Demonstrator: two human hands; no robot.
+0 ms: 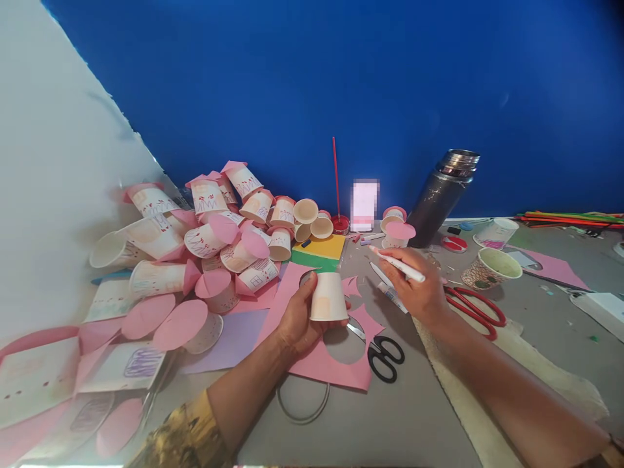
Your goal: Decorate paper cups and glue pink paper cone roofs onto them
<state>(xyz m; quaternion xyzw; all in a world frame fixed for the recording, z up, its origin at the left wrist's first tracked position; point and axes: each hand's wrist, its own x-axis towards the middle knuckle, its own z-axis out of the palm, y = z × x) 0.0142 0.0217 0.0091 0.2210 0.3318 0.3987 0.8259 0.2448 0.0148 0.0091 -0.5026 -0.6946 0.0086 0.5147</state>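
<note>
My left hand (298, 318) is wrapped around a white paper cup (329, 296) held upside down, with a pale peach patch on its side. To the right, my right hand (416, 283) grips a white marker pen (397, 262), its pinkish tip pointing left and apart from the cup. Under the left hand lies a pink paper sheet (312, 374) with round holes cut out of it. Black-handled scissors (385, 357) rest at that sheet's right edge, the blades partly over it. Another white pen (381, 274) lies on the table just left of my right hand.
Many decorated paper cups with pink paper tops (207, 237) are heaped at the left. A dark steel flask (441, 198) leans near the blue wall. Red-handled scissors (480, 312) and a patterned cup (490, 270) are at the right, beside a pale cloth (536, 370).
</note>
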